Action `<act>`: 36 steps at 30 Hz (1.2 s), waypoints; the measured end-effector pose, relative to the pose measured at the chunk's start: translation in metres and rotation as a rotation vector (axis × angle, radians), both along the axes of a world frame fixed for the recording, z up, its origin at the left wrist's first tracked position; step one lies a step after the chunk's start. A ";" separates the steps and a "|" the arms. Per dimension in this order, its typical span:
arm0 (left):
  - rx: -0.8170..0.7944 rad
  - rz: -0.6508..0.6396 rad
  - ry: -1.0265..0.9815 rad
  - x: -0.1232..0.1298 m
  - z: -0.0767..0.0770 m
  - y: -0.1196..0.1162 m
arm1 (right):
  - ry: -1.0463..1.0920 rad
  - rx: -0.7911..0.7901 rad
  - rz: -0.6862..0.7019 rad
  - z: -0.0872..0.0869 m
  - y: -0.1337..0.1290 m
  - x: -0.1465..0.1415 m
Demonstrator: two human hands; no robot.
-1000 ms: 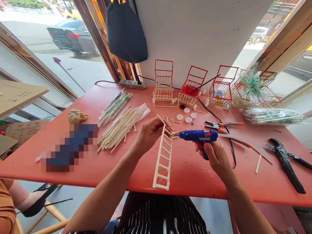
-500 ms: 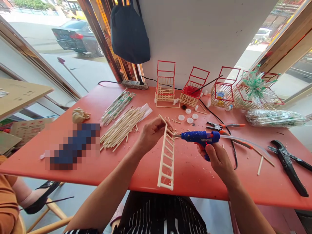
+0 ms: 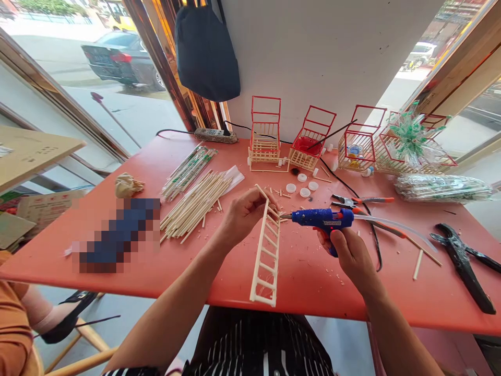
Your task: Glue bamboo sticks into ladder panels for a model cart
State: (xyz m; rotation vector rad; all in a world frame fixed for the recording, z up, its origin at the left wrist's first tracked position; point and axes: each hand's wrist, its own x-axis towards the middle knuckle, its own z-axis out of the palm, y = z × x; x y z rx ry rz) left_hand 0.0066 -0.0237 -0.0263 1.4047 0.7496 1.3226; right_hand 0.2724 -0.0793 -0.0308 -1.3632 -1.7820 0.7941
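My left hand (image 3: pixel 246 213) is closed on the far end of a small ladder-like frame (image 3: pixel 257 266) made of pale wooden sticks. The frame slants toward me, its near end by the table's front edge, with thin glue strands between the lower rungs. A blue glue gun (image 3: pixel 319 218) is gripped in my right hand (image 3: pixel 348 256). Its metal nozzle points left and meets the frame near my left fingertips; whether it touches a rung I cannot tell. A clear glue stick (image 3: pixel 391 223) sticks out of the gun's back.
Loose wooden sticks (image 3: pixel 195 209) lie left on the red table (image 3: pixel 176 271). Small stick-built carts (image 3: pixel 265 138) line the back. White caps (image 3: pixel 305 192), pliers (image 3: pixel 368 200) and large black-handled cutters (image 3: pixel 465 269) lie toward the right. A power strip (image 3: pixel 215 136) sits at the back; a person's arm shows at left.
The near end of the stick frame has swung slightly to the left. Both hands keep almost the same place, with the nozzle still at the frame's far part.
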 end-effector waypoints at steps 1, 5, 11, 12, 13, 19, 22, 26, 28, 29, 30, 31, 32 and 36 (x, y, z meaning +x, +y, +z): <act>-0.001 -0.002 -0.003 0.000 0.000 0.000 | -0.001 0.002 0.003 0.000 0.000 0.000; 0.000 -0.007 -0.021 0.000 0.001 0.000 | 0.012 0.015 0.002 0.000 0.001 -0.002; -0.011 0.013 -0.007 0.001 0.003 -0.001 | 0.024 0.022 0.028 0.001 0.002 -0.003; -0.008 0.013 -0.010 0.001 0.003 -0.001 | 0.023 0.021 0.030 0.002 0.002 -0.003; -0.006 0.011 -0.012 0.001 0.003 -0.002 | 0.023 0.021 0.030 0.002 0.002 -0.003; 0.000 0.020 -0.022 0.001 0.004 -0.001 | 0.026 0.002 0.028 0.000 0.001 -0.002; -0.004 0.004 -0.024 0.001 0.003 -0.001 | 0.036 0.010 0.030 0.000 0.001 -0.002; -0.020 -0.025 -0.007 0.001 0.001 -0.001 | 0.093 0.020 0.021 0.000 0.000 -0.003; -0.027 -0.041 -0.008 0.002 -0.001 0.000 | 0.122 0.018 0.026 -0.001 -0.001 -0.003; -0.032 -0.047 -0.007 0.002 -0.001 0.000 | 0.130 0.019 0.027 -0.002 -0.001 -0.003; -0.038 -0.053 -0.003 0.003 -0.002 0.000 | 0.133 0.023 0.028 -0.003 -0.001 -0.003; -0.043 -0.059 0.003 0.003 -0.003 0.001 | 0.132 0.027 0.028 -0.003 -0.001 -0.003; -0.047 -0.066 0.006 0.003 -0.003 0.001 | 0.132 0.032 0.028 -0.004 -0.001 -0.003; -0.065 -0.094 -0.006 0.004 -0.005 0.001 | 0.142 0.041 0.035 -0.004 -0.001 -0.003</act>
